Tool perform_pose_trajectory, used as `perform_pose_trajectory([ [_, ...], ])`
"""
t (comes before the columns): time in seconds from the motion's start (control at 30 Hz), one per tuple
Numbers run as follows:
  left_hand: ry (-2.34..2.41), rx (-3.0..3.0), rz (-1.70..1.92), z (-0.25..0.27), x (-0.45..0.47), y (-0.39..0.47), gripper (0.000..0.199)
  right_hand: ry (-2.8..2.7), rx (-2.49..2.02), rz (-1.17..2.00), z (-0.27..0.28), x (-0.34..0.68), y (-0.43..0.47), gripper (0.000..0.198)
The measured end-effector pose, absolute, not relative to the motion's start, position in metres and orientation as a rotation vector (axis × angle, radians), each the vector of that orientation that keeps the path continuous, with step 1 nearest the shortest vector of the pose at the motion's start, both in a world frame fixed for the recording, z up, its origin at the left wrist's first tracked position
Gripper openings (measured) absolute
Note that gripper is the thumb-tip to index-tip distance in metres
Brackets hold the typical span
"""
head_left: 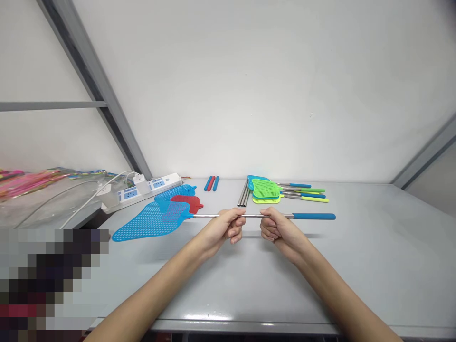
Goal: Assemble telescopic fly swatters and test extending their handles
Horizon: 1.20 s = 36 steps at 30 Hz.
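Observation:
A blue fly swatter [146, 222] with a metal rod and a blue grip is held level above the table, its mesh head to the left. My left hand [233, 225] is closed around the rod, on the side toward the head. My right hand [271, 224] is closed on the same rod, nearer the blue grip. A short stretch of bare rod shows between the two fists. Behind the swatter, a red swatter head [188, 203] and another blue swatter head [174, 192] lie on the table, partly covered by the held one.
Farther back lie loose blue and red grips [211, 183], several metal tubes [243, 194] and a pile of green, yellow and blue swatters [267, 190]. A white power strip [156, 184] with plugs and cables runs along the left. Bagged colourful items [39, 183] sit beyond it.

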State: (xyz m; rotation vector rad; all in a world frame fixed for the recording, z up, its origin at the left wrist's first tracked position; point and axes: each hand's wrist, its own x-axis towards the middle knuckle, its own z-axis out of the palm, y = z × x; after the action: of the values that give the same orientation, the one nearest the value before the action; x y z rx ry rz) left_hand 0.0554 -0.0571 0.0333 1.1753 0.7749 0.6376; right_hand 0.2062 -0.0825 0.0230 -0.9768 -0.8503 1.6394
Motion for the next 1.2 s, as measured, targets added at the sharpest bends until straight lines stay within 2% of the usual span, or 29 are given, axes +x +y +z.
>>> perform_pose_trajectory([
  [0.87, 0.79, 1.146, 0.638, 0.04, 0.045, -0.054, 0.031, -0.859, -0.971, 1.595, 0.021, 0.216, -0.084, 0.036],
  [1.2, 0.759, 1.228, 0.724, 0.014, 0.049, -0.056, 0.034, -0.78, -0.866, 1.801, 0.003, 0.208, -0.084, 0.037],
])
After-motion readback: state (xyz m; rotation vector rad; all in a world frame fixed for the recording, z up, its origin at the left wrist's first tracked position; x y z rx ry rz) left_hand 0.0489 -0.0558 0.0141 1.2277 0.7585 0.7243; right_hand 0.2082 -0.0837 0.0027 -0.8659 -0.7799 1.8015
